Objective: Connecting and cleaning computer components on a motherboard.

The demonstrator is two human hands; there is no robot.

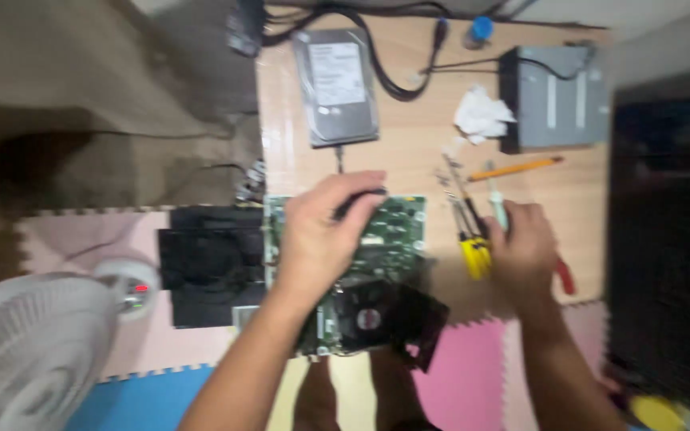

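Observation:
A green circuit board (397,231) lies on a low wooden table (409,160), with a black cooling fan (377,315) at its near end. My left hand (325,231) rests over the board and its fingers curl around a dark slim object (361,199), too blurred to name. My right hand (525,243) is to the right of the board, closed around a screwdriver with a pale green shaft (497,203). Yellow-handled screwdrivers (473,247) lie just left of that hand.
A hard drive (335,84) and black cables sit at the table's far side, with a grey drive box (561,96), crumpled white paper (481,112) and an orange pencil (517,168). A black box (209,263) and a white fan (33,351) stand left on foam mats.

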